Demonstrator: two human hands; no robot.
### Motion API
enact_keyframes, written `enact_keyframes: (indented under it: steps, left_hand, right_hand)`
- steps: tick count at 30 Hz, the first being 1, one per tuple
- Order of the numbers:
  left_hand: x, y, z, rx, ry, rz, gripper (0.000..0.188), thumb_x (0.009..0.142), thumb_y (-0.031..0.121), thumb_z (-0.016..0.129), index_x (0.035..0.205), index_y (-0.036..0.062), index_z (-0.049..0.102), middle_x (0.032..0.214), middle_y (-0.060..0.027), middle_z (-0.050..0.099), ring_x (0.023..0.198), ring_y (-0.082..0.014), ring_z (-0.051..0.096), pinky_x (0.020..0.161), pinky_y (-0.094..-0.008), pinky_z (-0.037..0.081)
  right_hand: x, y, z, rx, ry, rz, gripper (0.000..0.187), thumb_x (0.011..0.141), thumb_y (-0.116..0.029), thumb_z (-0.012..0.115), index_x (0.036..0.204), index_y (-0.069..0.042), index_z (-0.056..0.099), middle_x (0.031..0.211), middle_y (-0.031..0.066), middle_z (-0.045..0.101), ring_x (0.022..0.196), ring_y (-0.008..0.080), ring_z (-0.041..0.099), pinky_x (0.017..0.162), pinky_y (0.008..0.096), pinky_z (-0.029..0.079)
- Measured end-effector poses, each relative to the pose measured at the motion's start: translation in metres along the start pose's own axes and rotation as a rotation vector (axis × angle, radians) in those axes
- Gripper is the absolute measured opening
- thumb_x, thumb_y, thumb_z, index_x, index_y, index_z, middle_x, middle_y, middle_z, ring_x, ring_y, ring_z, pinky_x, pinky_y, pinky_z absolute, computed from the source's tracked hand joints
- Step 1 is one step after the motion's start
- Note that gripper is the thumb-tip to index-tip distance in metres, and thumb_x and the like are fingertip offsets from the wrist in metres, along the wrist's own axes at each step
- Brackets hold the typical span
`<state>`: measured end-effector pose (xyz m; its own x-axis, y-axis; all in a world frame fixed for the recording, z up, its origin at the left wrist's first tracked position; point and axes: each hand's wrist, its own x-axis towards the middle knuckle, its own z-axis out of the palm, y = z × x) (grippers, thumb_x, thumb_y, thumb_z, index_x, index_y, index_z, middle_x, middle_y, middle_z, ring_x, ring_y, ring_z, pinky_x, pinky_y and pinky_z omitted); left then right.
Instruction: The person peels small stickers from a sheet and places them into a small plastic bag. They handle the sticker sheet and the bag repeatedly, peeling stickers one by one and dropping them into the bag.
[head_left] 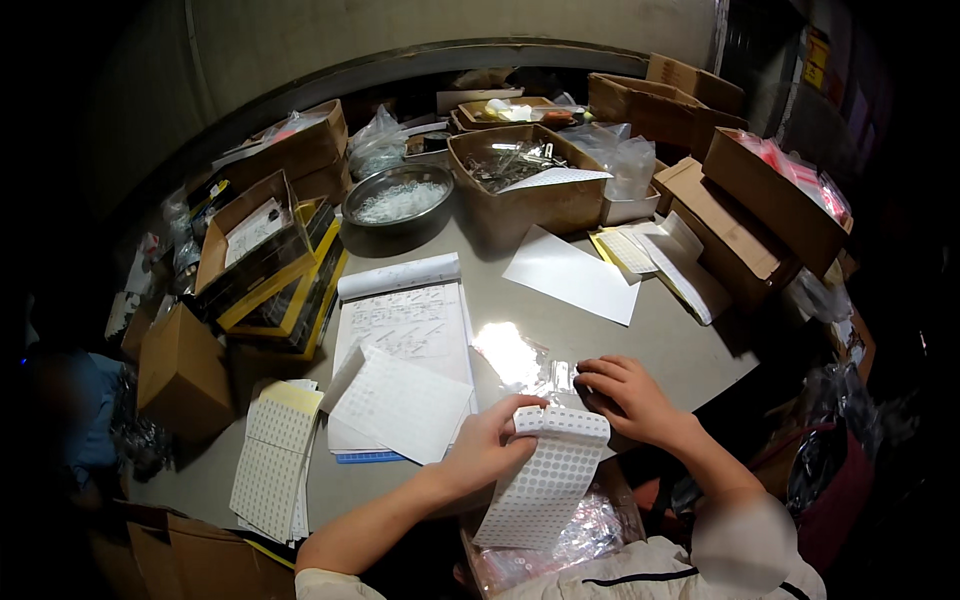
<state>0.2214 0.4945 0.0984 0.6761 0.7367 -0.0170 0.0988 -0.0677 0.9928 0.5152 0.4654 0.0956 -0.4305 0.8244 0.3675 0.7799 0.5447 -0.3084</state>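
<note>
My left hand (pixel 488 442) is closed on a sheet of round stickers (pixel 548 475), pinching its upper left corner. The sheet's top edge curls over, and its lower end hangs past the table edge. Beneath it, a box (pixel 630 510) of small clear plastic bags (pixel 575 540) sits at my lap. My right hand (pixel 632 400) rests at the table's near edge with its fingers stretched out, beside a small clear plastic bag (pixel 562 378) that seems to have a small item in it. Whether its fingertips touch that bag, I cannot tell.
Left of my hands lie a notepad (pixel 400 310), a loose paper sheet (pixel 400 400) and sticker sheets (pixel 275 455). Farther back stand a metal bowl (pixel 400 222) of clear pieces and a carton (pixel 520 215) of metal parts. Open boxes (pixel 770 215) line the right side.
</note>
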Motion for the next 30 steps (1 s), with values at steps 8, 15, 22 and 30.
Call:
enact_keyframes:
  steps: [8, 15, 22, 30]
  left_hand:
    - [-0.006, 0.026, 0.003, 0.482, -0.116, 0.158, 0.032, 0.084, 0.006, 0.075, 0.115, 0.0042, 0.071, 0.124, -0.0107, 0.072, 0.107, -0.0248, 0.068, 0.096, -0.0375, 0.051]
    - [-0.013, 0.001, 0.034, 0.718, 0.035, 0.471, 0.021, 0.075, 0.003, 0.063, 0.097, 0.0041, 0.065, 0.14, -0.0172, 0.064, 0.134, -0.0357, 0.054, 0.113, -0.0497, 0.037]
    - [-0.014, 0.0, 0.04, 0.728, -0.05, 0.183, 0.023, 0.078, 0.01, 0.062, 0.1, 0.0025, 0.065, 0.131, -0.0211, 0.067, 0.132, -0.0367, 0.056, 0.113, -0.0527, 0.037]
    - [-0.011, -0.033, 0.04, 0.65, 0.003, 0.276, 0.031, 0.083, 0.015, 0.059, 0.109, -0.0005, 0.065, 0.147, -0.0228, 0.058, 0.144, -0.0377, 0.047, 0.121, -0.0465, 0.037]
  right_hand:
    - [-0.017, -0.026, -0.007, 0.065, 0.024, 0.01, 0.031, 0.085, -0.008, 0.073, 0.115, -0.009, 0.071, 0.111, 0.0117, 0.064, 0.104, 0.0328, 0.061, 0.094, 0.0441, 0.05]
    - [-0.006, -0.014, -0.006, 0.283, 0.042, 0.019, 0.029, 0.084, -0.005, 0.069, 0.112, -0.005, 0.073, 0.105, 0.0129, 0.067, 0.099, 0.0339, 0.063, 0.086, 0.0424, 0.052]
    - [0.096, -0.027, 0.002, 0.439, -0.006, -0.11, 0.021, 0.089, -0.002, 0.067, 0.109, -0.004, 0.076, 0.101, 0.0123, 0.072, 0.092, 0.0292, 0.07, 0.081, 0.0378, 0.055]
    - [0.271, -0.118, 0.076, 0.446, -0.139, -0.408, 0.02, 0.091, -0.01, 0.069, 0.107, -0.001, 0.077, 0.106, 0.0174, 0.073, 0.099, 0.0354, 0.07, 0.09, 0.0431, 0.055]
